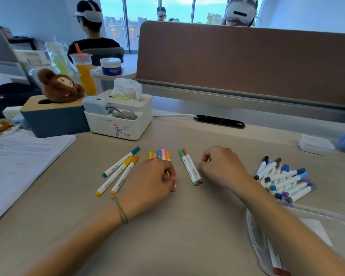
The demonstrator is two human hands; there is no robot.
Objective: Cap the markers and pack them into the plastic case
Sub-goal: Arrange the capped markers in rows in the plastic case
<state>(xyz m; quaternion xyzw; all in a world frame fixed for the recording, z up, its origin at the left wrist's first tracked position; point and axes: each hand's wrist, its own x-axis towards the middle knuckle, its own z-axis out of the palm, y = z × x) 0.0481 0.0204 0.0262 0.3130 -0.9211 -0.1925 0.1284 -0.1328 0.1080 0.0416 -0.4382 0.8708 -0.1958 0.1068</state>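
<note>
Our left hand [155, 176] rests on the desk [167, 226] with fingers curled around a bundle of markers [159, 153] whose coloured caps protrude beyond the knuckles, while our right hand [221, 166] lies curled beside it, pinching something small that we cannot identify. Between the hands lie a green and a red marker pair [190, 166]; three markers [120, 170] lie left of the left hand, and a blue-purple pile [285, 180] sits right. The clear plastic case [307, 226] lies near right, under the right forearm.
</note>
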